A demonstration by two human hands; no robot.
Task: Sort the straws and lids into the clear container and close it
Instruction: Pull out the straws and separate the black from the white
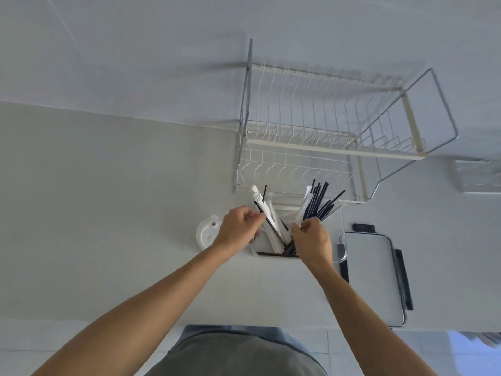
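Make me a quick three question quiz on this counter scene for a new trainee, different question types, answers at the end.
1. True or false: the container's lid is already clipped onto the clear container.
2. Multiple choice: the round cup lid lies A) inside the dish rack, B) on the counter beside the left hand, C) on top of the container's lid.
3. Fill in: the right hand pinches the ____ straws.

Key: 1 false; 2 B; 3 black.
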